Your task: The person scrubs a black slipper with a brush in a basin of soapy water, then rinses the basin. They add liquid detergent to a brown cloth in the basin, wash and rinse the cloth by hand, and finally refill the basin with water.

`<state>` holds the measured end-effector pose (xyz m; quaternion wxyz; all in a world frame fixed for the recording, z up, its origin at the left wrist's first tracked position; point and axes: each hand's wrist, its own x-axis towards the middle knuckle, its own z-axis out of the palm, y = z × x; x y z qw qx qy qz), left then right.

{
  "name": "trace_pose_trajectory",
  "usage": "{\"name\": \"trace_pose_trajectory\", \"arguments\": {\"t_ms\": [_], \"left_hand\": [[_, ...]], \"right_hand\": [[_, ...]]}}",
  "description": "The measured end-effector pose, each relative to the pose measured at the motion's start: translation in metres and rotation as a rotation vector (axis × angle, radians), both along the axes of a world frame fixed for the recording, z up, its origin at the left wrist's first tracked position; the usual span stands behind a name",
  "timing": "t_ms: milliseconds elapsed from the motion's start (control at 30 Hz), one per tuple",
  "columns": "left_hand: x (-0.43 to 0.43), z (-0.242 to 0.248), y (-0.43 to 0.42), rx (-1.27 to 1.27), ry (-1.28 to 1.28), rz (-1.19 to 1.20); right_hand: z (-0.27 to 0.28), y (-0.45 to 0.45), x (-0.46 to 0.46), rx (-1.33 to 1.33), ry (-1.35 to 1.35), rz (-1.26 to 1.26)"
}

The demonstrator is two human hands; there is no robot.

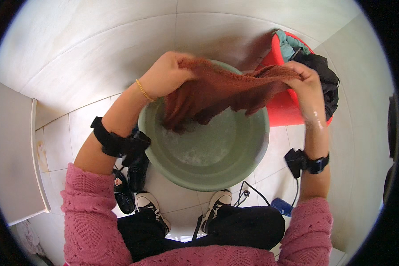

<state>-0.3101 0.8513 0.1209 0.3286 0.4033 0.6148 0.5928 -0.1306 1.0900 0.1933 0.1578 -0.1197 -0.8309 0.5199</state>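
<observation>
A rust-brown knitted cloth or garment [224, 88] is stretched between my two hands above a green plastic basin [202, 176]. My left hand [168, 74] pinches its left upper corner. The right upper end is gripped by my right hand [302, 79], whose wrist has a wet shine. Darker lower folds of the cloth hang over the basin's mouth; whether they touch the basin I cannot tell. Pale whitish patches show on the basin's bottom [202, 143]. Part of its far rim is hidden behind the cloth.
A red bucket [284, 108] holding green cloth [291, 45] and black cloth [322, 76] stands right of the basin, by the wall. Black shoes [123, 199] lie left of my feet. A dark cable [257, 191] and a blue object [281, 206] are on the tiled floor at right.
</observation>
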Motion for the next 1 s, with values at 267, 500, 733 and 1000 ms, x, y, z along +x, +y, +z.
{"name": "trace_pose_trajectory", "arguments": {"t_ms": [267,500,733,1000], "left_hand": [[0.065,-0.069,0.067,0.198,0.103,0.107],[0.105,-0.084,0.076,0.133,-0.035,0.368],[0.135,-0.079,0.075,0.452,0.782,0.36],[0.069,-0.157,0.073,-0.184,0.218,0.563]], "right_hand": [[-0.1,-0.05,-0.014,-1.186,0.011,0.015],[-0.155,-0.078,0.006,-1.476,-0.397,-0.111],[-0.205,-0.071,-0.01,-1.47,-0.031,-0.101],[-0.214,-0.078,-0.01,-1.275,-0.132,-0.364]]}}
